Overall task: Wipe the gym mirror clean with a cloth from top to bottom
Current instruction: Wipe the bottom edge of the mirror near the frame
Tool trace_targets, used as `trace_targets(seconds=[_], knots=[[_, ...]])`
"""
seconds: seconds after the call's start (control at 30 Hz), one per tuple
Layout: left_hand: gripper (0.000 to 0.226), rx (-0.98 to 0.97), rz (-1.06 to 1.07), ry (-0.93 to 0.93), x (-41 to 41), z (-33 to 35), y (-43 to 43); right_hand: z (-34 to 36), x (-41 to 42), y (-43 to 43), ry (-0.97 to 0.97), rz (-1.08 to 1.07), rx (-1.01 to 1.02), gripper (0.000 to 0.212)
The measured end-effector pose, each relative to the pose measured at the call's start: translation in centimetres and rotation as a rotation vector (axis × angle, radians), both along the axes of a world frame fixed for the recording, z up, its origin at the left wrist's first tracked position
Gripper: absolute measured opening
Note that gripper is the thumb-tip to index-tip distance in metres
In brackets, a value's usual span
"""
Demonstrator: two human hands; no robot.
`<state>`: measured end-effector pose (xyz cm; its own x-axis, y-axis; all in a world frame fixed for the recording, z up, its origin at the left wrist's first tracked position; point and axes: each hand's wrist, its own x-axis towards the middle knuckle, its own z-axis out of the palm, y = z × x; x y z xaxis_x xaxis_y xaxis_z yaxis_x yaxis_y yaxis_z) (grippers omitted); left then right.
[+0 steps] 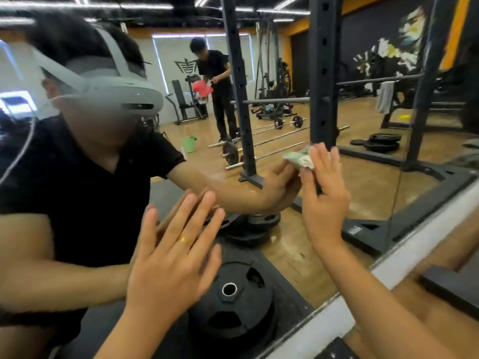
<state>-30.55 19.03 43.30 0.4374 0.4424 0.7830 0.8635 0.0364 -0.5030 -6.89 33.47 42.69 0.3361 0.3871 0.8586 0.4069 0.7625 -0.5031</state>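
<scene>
Two hands meet the mirror [363,190]: left hand [171,257] flat, spread, empty; right hand [324,200] presses the cloth [298,158] with straight fingers. Reflected green bucket [189,144] (contents unseen).

two hands: left hand [171,257], right hand [324,200]; one cloth [298,158]; one mirror [363,182]; one ring [184,240]

Mirror [363,198] stops my right hand [324,200] and left hand [171,268] ahead; bare glass runs free between and above them, a white ledge [420,242] bounding it below the right.
</scene>
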Motion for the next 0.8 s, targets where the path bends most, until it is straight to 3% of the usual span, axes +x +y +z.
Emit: trace_targets(seconds=[0.13, 0.37, 0.6, 0.8], knots=[[0.054, 0.003, -0.009, 0.009, 0.1, -0.1, 0.0, -0.9, 0.0, -0.1, -0.067, 0.004, 0.046, 0.044], [0.056, -0.005, -0.021, 0.012, -0.2, -0.9, 0.5, -1.0, 4.1, 3.4, -0.447, 0.003, 0.292, 0.045], [0.054, 0.017, -0.023, -0.004, -0.1, -1.1, 0.6, -1.6, 2.0, 3.8, -0.084, 0.024, 0.185, 0.036], [0.051, 0.049, -0.020, 0.007, -0.1, -1.0, 0.6, -1.7, 1.1, 2.6, -0.069, -0.007, 0.162, 0.035]])
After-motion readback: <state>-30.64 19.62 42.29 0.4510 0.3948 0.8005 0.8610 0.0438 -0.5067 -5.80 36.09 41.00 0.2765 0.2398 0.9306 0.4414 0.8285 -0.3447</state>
